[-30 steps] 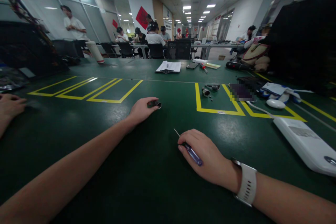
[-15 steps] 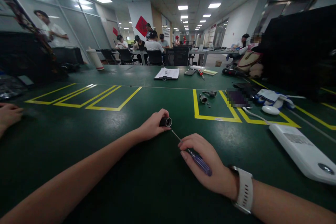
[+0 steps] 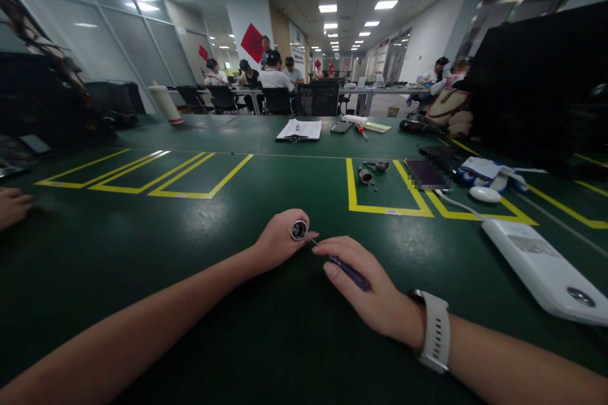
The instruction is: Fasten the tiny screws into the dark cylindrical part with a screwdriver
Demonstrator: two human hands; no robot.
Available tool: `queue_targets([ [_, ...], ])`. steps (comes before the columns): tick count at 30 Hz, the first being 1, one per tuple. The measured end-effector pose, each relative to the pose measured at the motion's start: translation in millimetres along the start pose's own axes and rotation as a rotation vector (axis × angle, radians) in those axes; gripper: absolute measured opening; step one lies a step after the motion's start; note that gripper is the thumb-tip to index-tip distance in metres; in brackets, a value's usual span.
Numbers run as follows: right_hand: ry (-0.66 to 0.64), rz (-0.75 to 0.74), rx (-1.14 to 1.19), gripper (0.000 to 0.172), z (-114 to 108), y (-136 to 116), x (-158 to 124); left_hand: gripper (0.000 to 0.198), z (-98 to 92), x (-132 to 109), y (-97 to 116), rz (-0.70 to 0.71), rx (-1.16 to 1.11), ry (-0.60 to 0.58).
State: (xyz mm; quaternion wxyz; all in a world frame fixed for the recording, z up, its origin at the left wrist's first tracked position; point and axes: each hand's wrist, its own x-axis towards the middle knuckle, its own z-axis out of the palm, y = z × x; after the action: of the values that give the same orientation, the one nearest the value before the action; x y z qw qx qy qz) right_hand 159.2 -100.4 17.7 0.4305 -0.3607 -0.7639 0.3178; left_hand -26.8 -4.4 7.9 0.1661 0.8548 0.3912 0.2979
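Note:
My left hand (image 3: pixel 281 239) is closed around a short dark cylinder with a metal rim (image 3: pixel 299 230). Its round open end faces me, and some parts show inside. My right hand (image 3: pixel 354 278) grips a screwdriver with a translucent purple handle (image 3: pixel 350 273). The thin shaft points up and left, and its tip is at the rim's lower right edge; whether it goes inside I cannot tell. Two dark metal fittings, one upright (image 3: pixel 365 175) and one lying (image 3: pixel 379 166), stand apart from my hands in a yellow-taped box, with small bits beside them.
On the green table (image 3: pixel 228 329) lie a white power bank (image 3: pixel 546 272), a white mouse-shaped thing (image 3: pixel 485 194), gloves (image 3: pixel 491 172), a clipboard (image 3: pixel 299 130) and a red screwdriver (image 3: pixel 361 131). A cup (image 3: pixel 165 104) stands far left. Another person's hand (image 3: pixel 14 205) rests at the left edge.
My left hand has turned the cylinder's open end more toward me. My right hand has moved up and left, bringing the screwdriver tip to the rim. The view has shifted slightly.

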Motion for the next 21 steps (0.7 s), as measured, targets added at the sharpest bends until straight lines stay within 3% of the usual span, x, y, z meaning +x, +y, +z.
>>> queue_targets([
  [9,0.014,0.183,0.156,0.021,-4,2,11,0.015,2.4,1,0,0.156,0.111,-0.065],
  [12,0.046,0.28,0.329,0.021,-7,6,18,0.01,1.9,5,-1,0.214,0.129,-0.087],
  [16,0.132,0.413,0.671,0.023,-9,15,24,0.008,3.0,11,-3,0.217,0.1,-0.072],
  [21,0.135,0.427,0.758,0.025,-7,19,24,0.01,5.8,17,-7,0.188,0.089,-0.051],
])
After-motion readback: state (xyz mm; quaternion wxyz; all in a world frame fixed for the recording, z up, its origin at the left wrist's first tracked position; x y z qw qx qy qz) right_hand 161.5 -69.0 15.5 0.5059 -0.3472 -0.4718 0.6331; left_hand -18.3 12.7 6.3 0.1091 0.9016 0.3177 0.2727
